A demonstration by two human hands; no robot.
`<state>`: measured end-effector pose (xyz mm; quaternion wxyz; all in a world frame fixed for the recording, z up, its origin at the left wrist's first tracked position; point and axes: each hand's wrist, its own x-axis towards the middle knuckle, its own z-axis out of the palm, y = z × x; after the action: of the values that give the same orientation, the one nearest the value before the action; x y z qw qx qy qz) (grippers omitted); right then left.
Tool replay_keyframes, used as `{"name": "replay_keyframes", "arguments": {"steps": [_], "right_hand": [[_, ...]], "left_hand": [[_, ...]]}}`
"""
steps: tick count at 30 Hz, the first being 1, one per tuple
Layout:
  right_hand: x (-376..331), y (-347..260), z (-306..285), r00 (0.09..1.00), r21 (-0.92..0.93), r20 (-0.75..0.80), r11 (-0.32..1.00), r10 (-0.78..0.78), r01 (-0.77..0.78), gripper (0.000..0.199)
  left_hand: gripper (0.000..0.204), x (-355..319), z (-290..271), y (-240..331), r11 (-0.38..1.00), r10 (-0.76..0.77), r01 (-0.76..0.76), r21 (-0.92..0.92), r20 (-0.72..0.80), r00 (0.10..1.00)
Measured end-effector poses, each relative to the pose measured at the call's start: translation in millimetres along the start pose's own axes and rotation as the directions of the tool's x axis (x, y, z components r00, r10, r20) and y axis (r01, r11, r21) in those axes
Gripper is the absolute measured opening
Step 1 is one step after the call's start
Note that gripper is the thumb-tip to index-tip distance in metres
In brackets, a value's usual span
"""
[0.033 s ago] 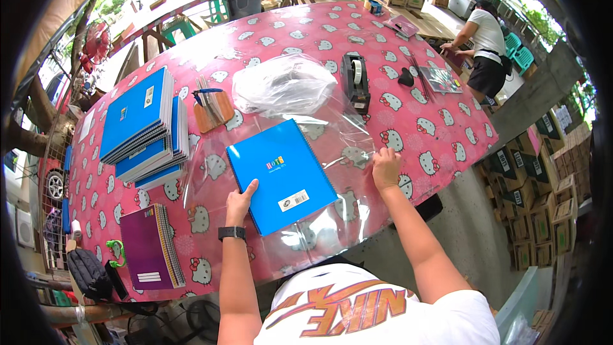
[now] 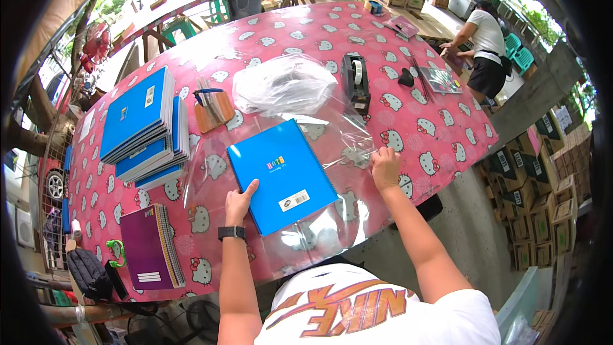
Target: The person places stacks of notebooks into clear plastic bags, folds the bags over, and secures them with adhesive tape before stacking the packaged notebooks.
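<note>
A blue spiral notebook (image 2: 282,176) lies slightly turned on a sheet of clear plastic film (image 2: 348,207). My left hand (image 2: 239,206) grips the notebook's lower left edge, with its thumb on the cover and the other fingers hidden below. Off to the notebook's right, my right hand (image 2: 385,169) is closed on the right edge of the plastic film, knuckles up. Beyond the notebook sits a crumpled heap of clear plastic (image 2: 284,85).
Blue notebooks (image 2: 137,112) are stacked at left, with purple notebooks (image 2: 150,249) nearer. A wooden pen holder (image 2: 214,112) and black tape dispenser (image 2: 355,83) stand on the pink-covered table (image 2: 440,140). Another person (image 2: 485,41) works at far right; cartons (image 2: 530,185) are piled below.
My hands, the notebook and the film stay in place. At far right, the other person's hands and the dark item they handle have shifted slightly.
</note>
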<state>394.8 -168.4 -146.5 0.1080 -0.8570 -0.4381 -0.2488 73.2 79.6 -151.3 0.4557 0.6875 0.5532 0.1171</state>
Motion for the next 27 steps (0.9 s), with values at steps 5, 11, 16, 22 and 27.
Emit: {"name": "replay_keyframes", "arguments": {"steps": [5,11,16,22,27], "right_hand": [[10.7,-0.1,-58.7,0.801,0.442,0.531,0.715,0.278,-0.541,0.027],[11.3,-71.3,-124.4,0.823,0.635,0.555,0.702,-0.123,-0.323,0.042],[0.4,-166.4,-132.5,0.63,0.517,0.71,0.84,-0.315,-0.163,0.034],[-23.3,-176.8,-116.6,0.725,0.545,0.536,0.833,-0.431,0.093,0.022],[-52.2,-187.5,-92.8,0.774,0.555,0.472,0.824,-0.422,0.111,0.03]], "left_hand": [[0.079,-0.2,-17.9,-23.2,0.761,-0.069,0.161,-0.628,0.169,0.983],[0.077,-30.2,-19.8,73.5,0.797,0.315,-0.321,-0.511,-0.102,0.944],[0.082,-13.3,34.8,167.2,0.908,0.42,-0.42,0.006,-0.051,0.906],[0.071,48.3,-3.2,90.5,0.881,0.268,-0.381,-0.281,-0.367,0.891],[0.109,-16.1,7.8,40.6,0.963,0.261,-0.192,0.189,-0.474,0.841]]}}
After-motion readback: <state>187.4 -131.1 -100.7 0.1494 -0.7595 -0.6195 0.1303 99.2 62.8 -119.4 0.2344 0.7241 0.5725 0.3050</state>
